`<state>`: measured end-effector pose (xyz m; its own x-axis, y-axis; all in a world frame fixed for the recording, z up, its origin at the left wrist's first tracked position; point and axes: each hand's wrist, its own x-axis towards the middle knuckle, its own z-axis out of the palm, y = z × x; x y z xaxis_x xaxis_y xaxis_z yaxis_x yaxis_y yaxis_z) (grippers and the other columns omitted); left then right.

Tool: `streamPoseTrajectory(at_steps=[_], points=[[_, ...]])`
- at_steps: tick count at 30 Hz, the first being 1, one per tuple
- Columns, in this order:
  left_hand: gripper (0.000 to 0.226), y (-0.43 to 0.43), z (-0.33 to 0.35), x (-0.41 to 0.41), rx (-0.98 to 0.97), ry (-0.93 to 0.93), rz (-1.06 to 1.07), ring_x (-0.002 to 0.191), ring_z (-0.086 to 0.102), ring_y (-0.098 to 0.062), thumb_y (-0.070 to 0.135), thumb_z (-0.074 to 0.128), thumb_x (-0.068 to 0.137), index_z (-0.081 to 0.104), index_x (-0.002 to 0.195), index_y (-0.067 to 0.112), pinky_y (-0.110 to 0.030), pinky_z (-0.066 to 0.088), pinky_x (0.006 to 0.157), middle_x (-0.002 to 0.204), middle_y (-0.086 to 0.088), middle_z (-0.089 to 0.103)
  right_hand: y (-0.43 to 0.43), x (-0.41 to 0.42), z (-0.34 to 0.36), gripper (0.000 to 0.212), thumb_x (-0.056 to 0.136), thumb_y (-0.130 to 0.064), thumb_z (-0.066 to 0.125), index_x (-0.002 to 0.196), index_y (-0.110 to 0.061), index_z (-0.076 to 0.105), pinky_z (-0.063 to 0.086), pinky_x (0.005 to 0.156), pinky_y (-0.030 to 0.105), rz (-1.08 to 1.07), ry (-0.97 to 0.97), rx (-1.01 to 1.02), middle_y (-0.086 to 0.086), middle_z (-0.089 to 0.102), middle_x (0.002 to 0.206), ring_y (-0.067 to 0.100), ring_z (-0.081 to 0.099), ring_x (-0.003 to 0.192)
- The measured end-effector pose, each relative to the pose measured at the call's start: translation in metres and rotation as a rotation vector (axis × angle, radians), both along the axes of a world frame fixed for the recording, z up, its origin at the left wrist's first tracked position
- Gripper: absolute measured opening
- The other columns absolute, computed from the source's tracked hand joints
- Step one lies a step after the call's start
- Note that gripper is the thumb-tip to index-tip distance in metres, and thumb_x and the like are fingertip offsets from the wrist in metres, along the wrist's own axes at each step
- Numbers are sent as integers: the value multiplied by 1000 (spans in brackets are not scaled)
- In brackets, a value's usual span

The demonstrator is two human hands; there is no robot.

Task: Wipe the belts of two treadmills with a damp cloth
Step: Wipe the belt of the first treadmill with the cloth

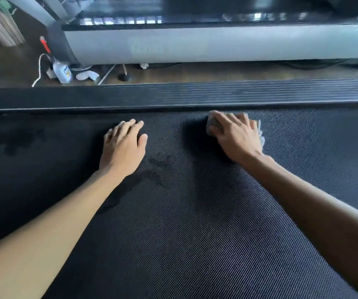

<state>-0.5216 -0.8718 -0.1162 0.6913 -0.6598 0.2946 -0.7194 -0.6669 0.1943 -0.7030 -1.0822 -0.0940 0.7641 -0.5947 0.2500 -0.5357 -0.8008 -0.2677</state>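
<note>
A black textured treadmill belt (184, 223) fills the lower part of the head view, with dark damp patches (158, 162) near its middle and far left. My right hand (234, 134) presses flat on a grey cloth (212, 126) near the belt's far edge; the cloth shows at the fingertips and at the hand's right side. My left hand (124, 143) rests flat on the belt, fingers straight, holding nothing. A second treadmill (195, 46) with a grey side stands beyond.
A ribbed black side rail (195, 96) borders the belt's far edge. On the wooden floor between the machines stand a clear bottle (62, 72), a white cable (39, 70), a crumpled white item (87, 75) and a small black foot (124, 77).
</note>
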Motion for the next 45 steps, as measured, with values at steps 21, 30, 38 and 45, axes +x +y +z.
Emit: streamPoseTrajectory(at_steps=[21,30,38,45], points=[[44,1,1,-3,19,25,10,138,31,-22,37,38,99,44,140,24,-45,20,114,148,0,39,57,60,-7,35,93,-44,49,127,-33,53,34,96,40,10,-37,-16,-6,59,126,25,50,119],[45,2,3,-2,-11,41,14,138,31,-21,40,37,99,43,141,26,-44,21,115,149,1,39,32,-43,-3,46,96,-49,46,140,-40,43,31,103,40,173,12,-61,-15,53,137,16,47,124],[44,1,1,-1,-4,29,18,135,33,-21,39,40,98,44,140,27,-43,23,110,147,4,40,62,71,-13,38,94,-43,46,129,-30,51,32,96,38,47,-36,-94,-6,59,126,22,51,119],[44,2,4,-2,-2,28,16,134,33,-21,41,37,98,43,139,28,-43,24,109,147,5,39,63,-45,-7,48,94,-51,36,139,-37,45,38,96,34,263,-15,-136,-16,55,133,12,49,118]])
